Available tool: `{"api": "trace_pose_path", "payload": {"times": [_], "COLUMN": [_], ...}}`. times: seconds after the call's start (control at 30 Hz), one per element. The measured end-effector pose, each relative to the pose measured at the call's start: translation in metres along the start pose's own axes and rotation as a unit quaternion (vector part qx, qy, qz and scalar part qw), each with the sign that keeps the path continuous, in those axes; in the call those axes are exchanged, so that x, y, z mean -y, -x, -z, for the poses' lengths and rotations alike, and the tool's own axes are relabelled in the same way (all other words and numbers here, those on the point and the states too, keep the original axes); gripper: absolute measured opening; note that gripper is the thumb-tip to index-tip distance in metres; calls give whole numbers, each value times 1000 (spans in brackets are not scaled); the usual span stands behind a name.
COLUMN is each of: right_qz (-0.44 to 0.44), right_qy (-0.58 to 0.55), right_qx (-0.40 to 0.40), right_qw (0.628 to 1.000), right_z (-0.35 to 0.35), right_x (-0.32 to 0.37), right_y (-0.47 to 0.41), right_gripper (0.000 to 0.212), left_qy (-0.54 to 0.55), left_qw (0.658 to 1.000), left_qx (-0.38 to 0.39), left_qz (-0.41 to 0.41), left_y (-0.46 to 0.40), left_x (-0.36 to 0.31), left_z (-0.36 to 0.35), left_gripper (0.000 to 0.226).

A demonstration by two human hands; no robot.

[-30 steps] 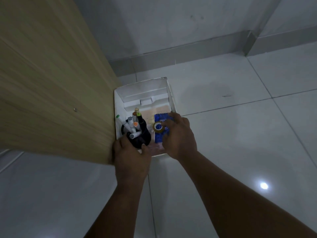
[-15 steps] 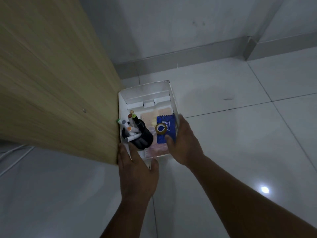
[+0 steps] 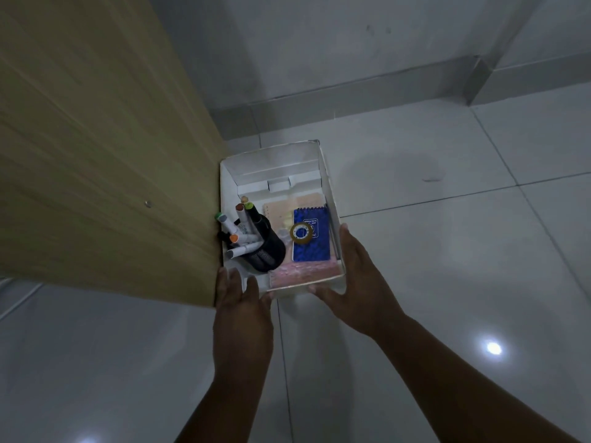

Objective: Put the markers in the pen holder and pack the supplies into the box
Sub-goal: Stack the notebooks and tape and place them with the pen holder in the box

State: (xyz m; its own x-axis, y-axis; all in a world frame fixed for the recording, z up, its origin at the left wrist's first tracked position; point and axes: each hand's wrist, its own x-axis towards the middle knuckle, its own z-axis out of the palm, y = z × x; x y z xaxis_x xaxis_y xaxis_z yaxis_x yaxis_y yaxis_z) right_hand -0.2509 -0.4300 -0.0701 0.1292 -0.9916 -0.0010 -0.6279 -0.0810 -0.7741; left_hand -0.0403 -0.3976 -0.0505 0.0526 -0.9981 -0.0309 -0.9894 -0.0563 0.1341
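A wooden panel (image 3: pixel 96 139) stands on the left with the white box (image 3: pixel 332 199) just beside it on the tiled floor (image 3: pixel 447 251). Left hand (image 3: pixel 241 310), fingers flat and extended, presses the box's near left corner. Inside: markers (image 3: pixel 243 233) in the black mesh pen holder (image 3: pixel 271 254), tape roll (image 3: pixel 301 234) on a blue notepad (image 3: pixel 315 247). Right hand (image 3: pixel 361 282), open, cups the near right corner

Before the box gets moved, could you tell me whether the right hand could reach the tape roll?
Probably yes: the box is open-topped, the tape roll lies uncovered, and the right hand rests beside that wall.
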Motion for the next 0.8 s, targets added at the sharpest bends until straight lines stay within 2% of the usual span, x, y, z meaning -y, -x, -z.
{"api": "trace_pose_path", "payload": {"times": [0.07, 0.13, 0.17, 0.27, 0.37, 0.4, 0.47, 0.53, 0.6, 0.67, 0.8], "right_qz": [1, -4, -3, -1, 21, 36, 42, 35, 45, 45, 30], "right_qy": [0, 5, 5, 44, 107, 100, 55, 2, -7, 3, 49], "right_qx": [-5, -9, -14, -58, -133, -123, -42, 58, 107, 117, 80], "right_qw": [1000, 1000, 1000, 997, 985, 987, 997, 998, 993, 992, 995], "right_z": [1, 2, 3, 6, 4, 1, -10, -24, -38, -43, -43], "right_x": [2, 7, 8, 19, 44, 54, 71, 80, 80, 79, 68], "right_y": [-3, -7, -8, -17, -43, -55, -79, -101, -116, -123, -118], "right_gripper": [109, 107, 106, 91, 78, 72, 71, 79, 84, 78, 33], "left_qy": [-14, 5, -11, -65, -41, -31, -39, -41, -40, -50, -54], "left_qw": [999, 999, 999, 998, 999, 999, 999, 999, 999, 998, 999], "left_qx": [36, 32, 17, 8, 22, 15, -11, -21, -16, -16, -3], "left_qz": [-7, -31, -36, -19, -15, -3, 9, -2, -9, -17, -7], "left_y": [-2, -6, -8, -14, -13, -14, -15, -17, -18, -19, -20], "left_x": [5, 8, 10, 4, 1, 2, 0, 0, 3, 5, 5], "left_z": [-4, -8, -9, -2, 2, 1, 3, 4, 4, 3, 2], "left_gripper": [43, 72, 73, 51, 46, 39, 34, 40, 42, 29, 27]}}
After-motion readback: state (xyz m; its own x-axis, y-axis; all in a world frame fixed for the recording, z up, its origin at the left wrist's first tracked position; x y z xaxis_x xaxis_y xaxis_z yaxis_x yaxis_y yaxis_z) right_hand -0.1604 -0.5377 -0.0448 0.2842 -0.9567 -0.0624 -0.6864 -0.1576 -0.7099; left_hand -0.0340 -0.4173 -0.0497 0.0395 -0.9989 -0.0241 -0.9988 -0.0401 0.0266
